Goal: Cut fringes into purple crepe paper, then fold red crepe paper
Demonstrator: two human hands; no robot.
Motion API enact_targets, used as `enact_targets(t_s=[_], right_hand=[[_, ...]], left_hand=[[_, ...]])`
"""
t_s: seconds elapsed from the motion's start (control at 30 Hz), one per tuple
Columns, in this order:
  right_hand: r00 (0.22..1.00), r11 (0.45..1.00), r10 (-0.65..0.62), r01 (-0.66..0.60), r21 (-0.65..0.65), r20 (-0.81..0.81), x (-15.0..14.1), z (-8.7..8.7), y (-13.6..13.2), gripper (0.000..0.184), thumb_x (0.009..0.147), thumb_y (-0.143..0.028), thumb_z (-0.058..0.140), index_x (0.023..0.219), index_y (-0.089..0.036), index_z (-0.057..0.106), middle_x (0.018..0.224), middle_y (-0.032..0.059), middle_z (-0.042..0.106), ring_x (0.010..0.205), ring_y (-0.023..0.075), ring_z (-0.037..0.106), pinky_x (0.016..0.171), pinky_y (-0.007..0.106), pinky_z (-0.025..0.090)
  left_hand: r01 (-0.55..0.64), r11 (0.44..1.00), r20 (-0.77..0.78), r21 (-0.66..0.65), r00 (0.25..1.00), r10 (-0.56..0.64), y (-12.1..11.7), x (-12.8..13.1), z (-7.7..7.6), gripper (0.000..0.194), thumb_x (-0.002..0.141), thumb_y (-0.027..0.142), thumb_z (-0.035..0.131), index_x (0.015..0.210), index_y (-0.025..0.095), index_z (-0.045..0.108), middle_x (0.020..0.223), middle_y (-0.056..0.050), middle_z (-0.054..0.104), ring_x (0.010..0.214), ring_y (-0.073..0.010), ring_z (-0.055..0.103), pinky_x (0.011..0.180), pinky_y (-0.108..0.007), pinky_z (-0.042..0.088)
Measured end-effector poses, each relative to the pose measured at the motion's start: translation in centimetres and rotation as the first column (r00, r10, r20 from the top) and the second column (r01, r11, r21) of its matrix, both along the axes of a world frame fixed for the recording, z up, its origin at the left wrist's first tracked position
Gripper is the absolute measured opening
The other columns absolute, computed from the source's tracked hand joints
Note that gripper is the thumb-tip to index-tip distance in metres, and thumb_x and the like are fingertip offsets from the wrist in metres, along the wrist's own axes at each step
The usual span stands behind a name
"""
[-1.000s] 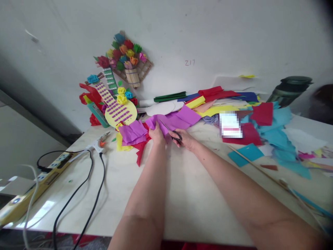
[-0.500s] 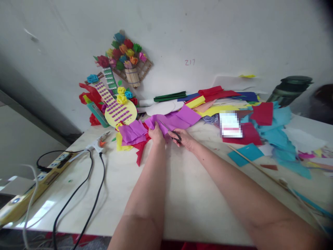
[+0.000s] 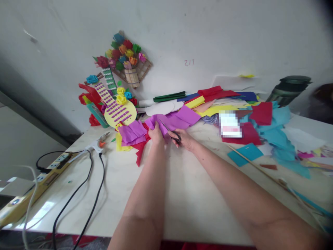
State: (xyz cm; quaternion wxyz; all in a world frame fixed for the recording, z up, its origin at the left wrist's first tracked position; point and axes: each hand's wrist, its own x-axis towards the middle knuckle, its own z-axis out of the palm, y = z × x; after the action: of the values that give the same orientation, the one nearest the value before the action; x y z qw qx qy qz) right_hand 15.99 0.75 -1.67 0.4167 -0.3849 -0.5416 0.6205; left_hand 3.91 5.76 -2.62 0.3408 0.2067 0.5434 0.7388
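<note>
A long strip of purple crepe paper (image 3: 182, 118) lies across the back middle of the table, its left part folded and bunched. My left hand (image 3: 156, 134) is closed on this paper near its middle. In my right hand (image 3: 184, 139) is a pair of scissors (image 3: 177, 136) with dark handles, the fingers wrapped round the grips. The blades point up and left and lie against the purple paper, right beside my left hand. Red paper (image 3: 140, 149) and yellow paper (image 3: 122, 144) stick out from under the purple paper's left end.
On the left are a glue gun (image 3: 96, 146), its black cord, and a yellow power strip (image 3: 49, 178). Paper-flower guitars (image 3: 121, 113) and a green glue bottle (image 3: 96, 113) stand behind. Coloured paper sheets (image 3: 275, 135), a thin stick (image 3: 255, 163) and a dark flask (image 3: 290, 91) are on the right.
Both hands, the scissors and the purple paper hold almost the same place. The whole view has shifted very slightly.
</note>
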Motion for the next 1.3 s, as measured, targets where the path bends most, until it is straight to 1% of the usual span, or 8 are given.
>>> enact_targets(t_s=[0.13,0.23,0.37,0.53,0.8,1.07,1.3], right_hand=[[1.0,1.0,0.002,-0.002,-0.005,-0.005,0.14,0.21,0.05,0.041,0.065,-0.053,0.067,0.065,-0.017,0.048,0.042,-0.0049,0.052,0.029,0.0051,0.041,0.03,0.017,0.029],[1.0,1.0,0.002,-0.002,-0.017,-0.001,0.16,0.36,0.05,0.042,0.064,-0.053,0.067,0.061,-0.016,0.048,0.042,-0.0041,0.051,0.028,0.0051,0.041,0.028,0.017,0.026],[1.0,1.0,-0.006,0.006,-0.03,-0.006,0.12,0.49,-0.01,0.041,0.064,-0.052,0.068,0.061,-0.016,0.049,0.041,-0.0042,0.051,0.028,0.0049,0.041,0.027,0.016,0.024],[1.0,1.0,-0.008,0.008,-0.027,-0.008,0.08,0.45,0.05,0.04,0.064,-0.051,0.068,0.059,-0.016,0.049,0.041,-0.004,0.051,0.028,0.0045,0.04,0.027,0.016,0.024],[1.0,0.999,-0.029,0.029,-0.019,-0.009,-0.06,0.35,0.1,0.039,0.064,-0.05,0.068,0.058,-0.016,0.049,0.039,-0.005,0.049,0.028,0.0045,0.039,0.027,0.017,0.024],[0.998,0.998,-0.061,0.061,-0.009,-0.016,-0.06,0.29,-0.05,0.037,0.065,-0.049,0.068,0.062,-0.017,0.049,0.04,-0.0063,0.048,0.029,0.0042,0.037,0.029,0.017,0.027],[0.996,0.996,-0.086,0.086,-0.005,-0.029,-0.22,0.13,-0.03,0.036,0.064,-0.046,0.07,0.065,-0.017,0.049,0.04,-0.0069,0.048,0.03,0.0041,0.037,0.03,0.017,0.028]], left_hand=[[0.028,0.998,0.021,0.048,0.999,-0.029,-0.36,0.6,0.3,0.02,0.071,0.03,0.062,0.083,0.013,0.059,0.079,-0.005,0.063,0.069,-0.014,0.06,0.062,-0.025,0.047],[0.037,0.998,0.02,0.049,0.999,-0.038,-0.4,0.83,0.3,0.022,0.07,0.031,0.063,0.082,0.013,0.059,0.078,-0.005,0.063,0.067,-0.0142,0.06,0.06,-0.025,0.048],[0.048,0.999,0.02,0.02,0.999,-0.049,-0.29,0.84,0.15,0.024,0.07,0.033,0.063,0.084,0.013,0.06,0.076,-0.005,0.063,0.067,-0.0148,0.061,0.059,-0.025,0.048],[0.074,0.995,0.034,0.063,0.997,-0.076,-0.3,0.91,0.15,0.024,0.071,0.033,0.062,0.085,0.014,0.059,0.075,-0.004,0.063,0.066,-0.0138,0.061,0.06,-0.024,0.048],[0.075,0.994,0.02,0.085,0.997,-0.077,-0.34,0.97,0.19,0.022,0.072,0.03,0.062,0.085,0.013,0.06,0.075,-0.004,0.062,0.064,-0.0131,0.06,0.06,-0.025,0.047],[0.062,0.997,0.014,0.048,0.998,-0.063,-0.28,0.89,0.23,0.02,0.072,0.03,0.062,0.084,0.014,0.059,0.075,-0.004,0.062,0.066,-0.0134,0.06,0.059,-0.024,0.047],[0.051,0.999,0.017,-0.004,0.999,-0.051,-0.66,0.91,0.81,0.02,0.072,0.031,0.062,0.083,0.014,0.06,0.076,-0.005,0.062,0.068,-0.0148,0.06,0.061,-0.026,0.047]])
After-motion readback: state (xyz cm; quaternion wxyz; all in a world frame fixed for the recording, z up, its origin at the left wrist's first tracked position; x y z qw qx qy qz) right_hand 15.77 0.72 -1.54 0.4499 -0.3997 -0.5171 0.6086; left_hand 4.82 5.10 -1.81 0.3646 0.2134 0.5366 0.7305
